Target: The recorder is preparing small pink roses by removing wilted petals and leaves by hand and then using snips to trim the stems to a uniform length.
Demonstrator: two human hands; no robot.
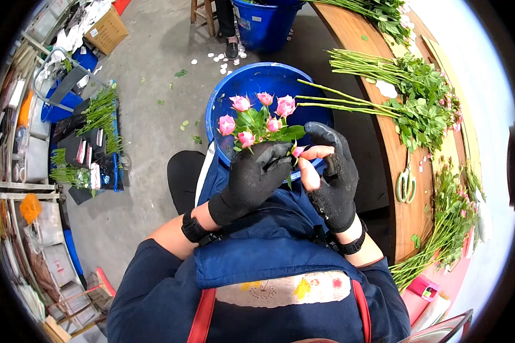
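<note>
Gloved in black, my left hand (257,171) grips a spray of pink roses (257,115) with green leaves. Several blooms spread out above that fist, while most of the stems are hidden. My right hand (332,171), in a black glove with bare thumb and forefinger tips, pinches a small pink rosebud (298,151) at the right side of the spray. Its other fingers are curled upward. Beneath the flowers is a round blue tub (227,79), in front of my lap.
A wooden table (369,38) on the right bears bundles of roses (416,107) with stems jutting over its edge, plus green-handled scissors (406,184). Beyond the tub stand a blue bucket (266,25) and a person's shoe (231,48). A loaded cart (90,145) is at left.
</note>
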